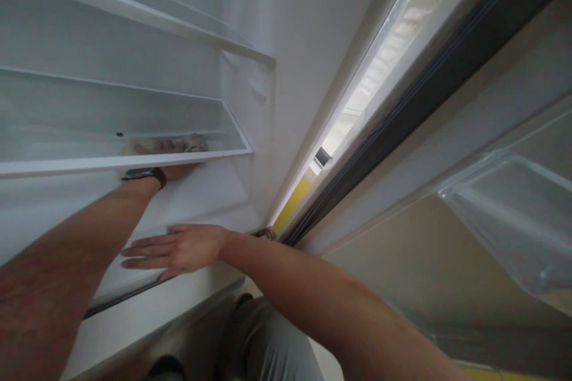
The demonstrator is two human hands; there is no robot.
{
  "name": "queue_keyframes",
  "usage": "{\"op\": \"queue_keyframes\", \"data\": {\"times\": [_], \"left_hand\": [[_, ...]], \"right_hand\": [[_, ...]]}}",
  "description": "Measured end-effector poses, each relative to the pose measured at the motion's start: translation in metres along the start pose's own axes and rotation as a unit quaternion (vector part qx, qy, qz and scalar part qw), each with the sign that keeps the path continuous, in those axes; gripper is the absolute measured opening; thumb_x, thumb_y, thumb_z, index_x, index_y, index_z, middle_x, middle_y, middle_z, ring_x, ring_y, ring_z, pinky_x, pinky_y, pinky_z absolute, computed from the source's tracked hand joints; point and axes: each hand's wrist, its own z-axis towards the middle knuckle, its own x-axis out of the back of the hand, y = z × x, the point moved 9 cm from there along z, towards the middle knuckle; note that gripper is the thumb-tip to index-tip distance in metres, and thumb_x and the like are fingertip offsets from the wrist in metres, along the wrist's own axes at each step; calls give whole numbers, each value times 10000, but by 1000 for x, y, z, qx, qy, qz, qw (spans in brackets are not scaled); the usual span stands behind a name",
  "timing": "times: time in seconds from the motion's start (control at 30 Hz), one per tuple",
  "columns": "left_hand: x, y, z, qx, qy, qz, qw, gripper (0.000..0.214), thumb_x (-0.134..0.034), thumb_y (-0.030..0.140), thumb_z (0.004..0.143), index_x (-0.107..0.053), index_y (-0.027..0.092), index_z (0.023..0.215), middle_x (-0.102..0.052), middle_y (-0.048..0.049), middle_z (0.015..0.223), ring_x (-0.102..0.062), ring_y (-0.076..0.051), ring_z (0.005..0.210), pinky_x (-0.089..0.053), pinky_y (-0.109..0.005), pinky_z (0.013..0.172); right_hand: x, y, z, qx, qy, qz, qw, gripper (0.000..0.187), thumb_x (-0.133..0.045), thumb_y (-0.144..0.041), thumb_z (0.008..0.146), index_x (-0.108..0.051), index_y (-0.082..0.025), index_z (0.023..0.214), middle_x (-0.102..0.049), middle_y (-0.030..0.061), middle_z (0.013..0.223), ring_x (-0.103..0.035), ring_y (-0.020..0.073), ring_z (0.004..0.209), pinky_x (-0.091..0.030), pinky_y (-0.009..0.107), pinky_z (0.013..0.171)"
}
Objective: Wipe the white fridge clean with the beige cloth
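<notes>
I am looking into an open white fridge. My left hand [163, 158] reaches deep inside, partly hidden behind the rim of a glass shelf [134, 161]. It rests on a pale crumpled cloth [193, 143] at the back, with the fingers curled over it. A dark watch [145, 174] sits on that wrist. My right hand [179, 247] lies flat and open on the white floor of the fridge [201, 196], fingers stretched to the left, holding nothing.
A second shelf [134, 12] runs above. The fridge's right wall [304, 41] ends at a dark door seal [402, 113]. The open door on the right carries a clear plastic bin [513, 214]. My grey trousers [250, 339] show below.
</notes>
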Motion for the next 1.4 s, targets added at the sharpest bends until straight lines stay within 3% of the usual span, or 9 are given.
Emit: {"op": "queue_keyframes", "data": {"times": [0.1, 0.17, 0.27, 0.4, 0.63, 0.83, 1.1, 1.3, 1.4], "left_hand": [[5, 1, -15, 28, -6, 46, 999, 575, -439, 482, 1017, -470, 242, 1538, -519, -76, 1560, -324, -397, 1467, -170, -610, 1218], [6, 10, -26, 12, -22, 35, 999, 605, -425, 555, 1010, -489, 230, 1517, -567, -73, 1515, -392, -382, 1435, -237, -579, 1206], [3, 22, -44, 10, -48, 12, 999, 745, -447, 626, 973, -407, 174, 1564, -472, -144, 1596, -418, -400, 1430, -278, -600, 1188], [0, 39, -71, 41, -40, 53, 997, 835, -443, 643, 937, -344, 166, 1615, -340, -235, 1659, -294, -466, 1513, -152, -753, 1173], [-7, 82, -108, 20, -95, 49, 994, 867, -387, 711, 922, -371, 186, 1612, -305, -220, 1681, -220, -433, 1561, -65, -731, 1208], [-12, 107, -130, 1, -141, 8, 990, 871, -391, 709, 910, -303, 254, 1647, -229, -180, 1720, -145, -415, 1595, -26, -762, 1199], [-16, 108, -106, 4, -106, 1, 994, 810, -396, 644, 932, -342, 250, 1637, -269, -178, 1707, -138, -425, 1592, -41, -788, 1185], [-14, 103, -64, 10, -48, -30, 998, 783, -434, 651, 921, -385, 291, 1615, -384, -167, 1655, -208, -473, 1553, -78, -804, 1158], [-13, 95, -38, 11, -39, -68, 997, 802, -467, 678, 906, -410, 279, 1599, -425, -166, 1629, -278, -473, 1523, -141, -758, 1178]], "right_hand": [[-5, 0, 0, -4, -13, 9, 1000, 510, -348, -418, 1111, -475, -245, 1574, -371, 103, 1673, -374, 175, 1528, -494, 248, 974], [-9, -1, 1, -7, -13, 18, 1000, 519, -356, -426, 1109, -458, -230, 1579, -349, 121, 1682, -374, 185, 1529, -483, 263, 995], [-14, -2, 2, -3, -11, 32, 999, 534, -382, -431, 1103, -441, -196, 1579, -345, 159, 1676, -378, 205, 1529, -473, 288, 1001], [-18, -5, 2, 12, 13, 42, 999, 549, -366, -441, 1105, -472, -132, 1547, -402, 202, 1635, -434, 226, 1496, -464, 313, 1011], [-19, -10, 2, 43, 22, 60, 997, 489, -392, -435, 1101, -622, -83, 1352, -619, 225, 1424, -586, 244, 1357, -431, 383, 1132], [-17, -7, -1, 20, 9, 41, 999, 453, -414, -424, 1096, -622, -140, 1381, -641, 210, 1407, -651, 282, 1278, -495, 486, 1096], [-30, -9, 1, 28, 5, 71, 997, 408, -457, -426, 1088, -731, -144, 1200, -731, 189, 1235, -688, 274, 1193, -525, 459, 1037], [-37, -9, 0, 31, -13, 92, 995, 403, -442, -407, 1097, -746, -153, 1170, -742, 166, 1196, -683, 278, 1165, -486, 490, 1038], [-36, -8, -2, 22, 1, 102, 995, 412, -447, -449, 1091, -744, -177, 1173, -741, 145, 1196, -662, 276, 1186, -463, 493, 1046]]}}
